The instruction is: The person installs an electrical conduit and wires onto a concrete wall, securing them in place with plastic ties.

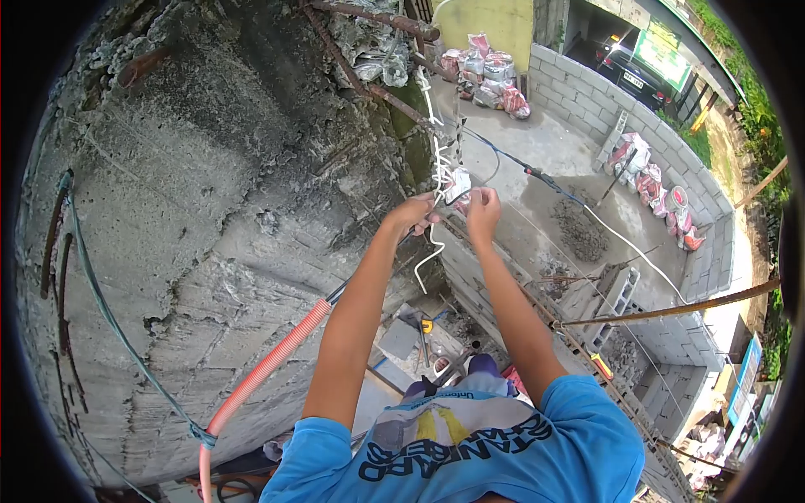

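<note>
My left hand (413, 215) is closed around a black wire at the concrete wall's edge. The wire comes up out of an orange corrugated conduit (272, 356). My right hand (483, 215) pinches what looks like the same black wire (459, 198), which curves between my hands; its tip is hidden by my fingers. A white cable (437, 155), twisted and knotted, hangs beside my left hand. Its bent tail (428, 258) dangles below the hand. Past my hands, a blue-and-black cable joint (541, 174) runs into a white line (625, 237).
Rough concrete wall (193, 210) fills the left side, with rusty rebar (394, 101) jutting above my hands. Another bar (679, 311) juts from the right. Below lie a yellow tool (427, 325), filled sacks (495, 75), a mortar pile (580, 232) and a block wall (604, 96).
</note>
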`<action>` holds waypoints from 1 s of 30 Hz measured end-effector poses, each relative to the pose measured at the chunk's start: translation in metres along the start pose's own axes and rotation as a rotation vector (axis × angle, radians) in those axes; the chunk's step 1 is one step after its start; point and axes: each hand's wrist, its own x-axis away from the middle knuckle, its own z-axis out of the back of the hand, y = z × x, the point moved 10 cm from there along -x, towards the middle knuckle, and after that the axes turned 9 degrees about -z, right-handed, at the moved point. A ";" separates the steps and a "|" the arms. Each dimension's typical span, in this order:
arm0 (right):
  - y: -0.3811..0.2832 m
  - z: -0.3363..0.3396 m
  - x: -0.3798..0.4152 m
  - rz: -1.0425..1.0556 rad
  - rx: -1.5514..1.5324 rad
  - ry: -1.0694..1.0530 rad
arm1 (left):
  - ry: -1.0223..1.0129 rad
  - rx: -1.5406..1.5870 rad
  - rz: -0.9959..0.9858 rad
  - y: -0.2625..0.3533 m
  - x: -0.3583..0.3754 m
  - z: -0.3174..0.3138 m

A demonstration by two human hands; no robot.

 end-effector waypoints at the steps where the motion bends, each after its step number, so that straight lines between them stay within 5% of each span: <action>1: 0.037 0.000 0.014 -0.080 -0.028 -0.043 | 0.012 -0.004 -0.001 0.001 0.000 0.000; 3: 0.064 -0.022 0.053 -0.089 0.007 -0.245 | 0.025 -0.016 0.003 0.003 -0.002 -0.001; 6: 0.079 -0.055 0.100 -0.438 -0.342 -0.670 | 0.036 -0.010 0.014 0.001 -0.012 0.001; 12: 0.051 0.009 0.051 -0.368 0.078 -0.424 | 0.022 0.010 -0.015 -0.002 -0.009 0.009; 16: 0.050 0.002 0.043 -0.068 0.345 -0.507 | 0.029 0.067 -0.009 0.005 -0.002 -0.004; 22: 0.102 -0.078 0.070 -0.223 0.028 -0.670 | -0.054 0.306 0.007 -0.011 -0.017 -0.005; 27: 0.088 -0.123 0.060 0.272 0.219 -0.477 | -0.048 0.515 -0.040 0.001 -0.004 -0.023; 30: 0.088 -0.136 0.059 0.446 0.176 -0.534 | -0.047 0.653 -0.052 -0.006 -0.015 -0.018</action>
